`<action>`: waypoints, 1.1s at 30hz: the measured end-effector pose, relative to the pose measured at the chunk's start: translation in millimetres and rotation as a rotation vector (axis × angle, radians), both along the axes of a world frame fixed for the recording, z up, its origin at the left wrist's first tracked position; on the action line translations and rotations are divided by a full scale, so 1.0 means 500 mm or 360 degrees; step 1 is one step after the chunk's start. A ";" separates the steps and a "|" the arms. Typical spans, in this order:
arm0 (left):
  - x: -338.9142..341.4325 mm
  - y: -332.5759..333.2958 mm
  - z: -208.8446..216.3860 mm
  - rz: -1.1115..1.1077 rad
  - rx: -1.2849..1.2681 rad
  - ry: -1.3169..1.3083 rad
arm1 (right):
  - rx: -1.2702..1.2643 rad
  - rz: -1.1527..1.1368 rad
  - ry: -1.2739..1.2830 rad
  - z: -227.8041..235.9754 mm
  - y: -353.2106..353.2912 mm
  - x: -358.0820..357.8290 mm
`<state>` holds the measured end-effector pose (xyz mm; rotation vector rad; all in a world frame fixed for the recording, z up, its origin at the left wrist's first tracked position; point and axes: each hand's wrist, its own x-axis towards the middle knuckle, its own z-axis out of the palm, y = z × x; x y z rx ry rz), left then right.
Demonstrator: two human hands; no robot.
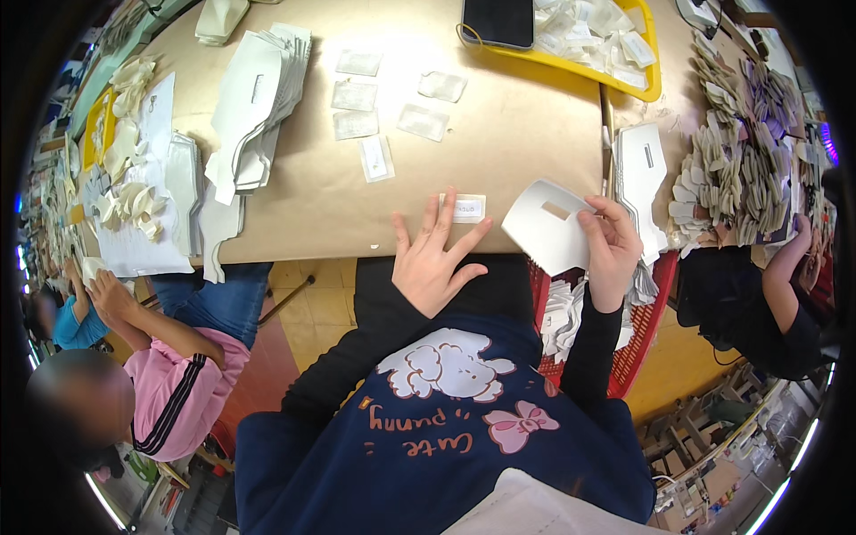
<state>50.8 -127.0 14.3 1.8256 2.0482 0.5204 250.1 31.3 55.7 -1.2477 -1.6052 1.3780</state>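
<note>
My left hand [435, 259] lies with fingers spread on the near part of the table, its fingertips beside and touching a small white label patch [469, 209]. My right hand [611, 250] pinches the right edge of a white cut panel [546, 225] with a rectangular slot in it. The panel is tilted over the table's front edge, just right of the patch. Further back lie several similar translucent patches [355, 95] in loose rows. One patch with a printed label [376, 159] is nearest to my left hand among them.
At the back, a yellow tray [655, 53] holds many patches, with a dark phone [497, 22] on its left corner. Stacks of white panels [259, 98] stand left and another panel stack [637, 169] right. A red crate [646, 330] sits below the edge. People work on both sides.
</note>
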 end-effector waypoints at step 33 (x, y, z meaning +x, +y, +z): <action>-0.104 0.055 0.034 0.0635 0.0131 -0.0579 | 0.0451 0.0978 -0.0431 -0.043 0.013 -0.125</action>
